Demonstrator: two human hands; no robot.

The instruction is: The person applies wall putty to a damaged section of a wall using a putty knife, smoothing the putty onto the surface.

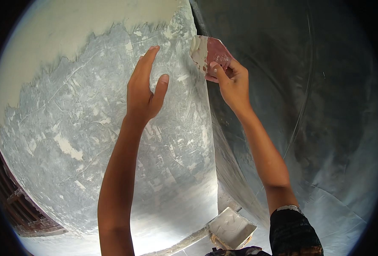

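Note:
My right hand (233, 85) grips a flat, reddish putty scraper (218, 53) between thumb and fingers. Cream-coloured putty (199, 53) coats the scraper's left edge, which is beside the right edge of a grey, patchy wall (86, 111). My left hand (144, 87) is raised in front of that wall, fingers stretched out and thumb apart, holding nothing. Whether its fingertips touch the surface I cannot tell. Across the upper left, a smooth cream layer (65, 34) covers the wall down to a ragged border; scattered pale smears show on the grey part.
A square container (233, 226) of whitish putty stands low, near my body, right of the wall's lower corner. Dark sheeting (338, 106) with creases hangs along the right side. At the lower left is a dark brown slatted structure (16, 196).

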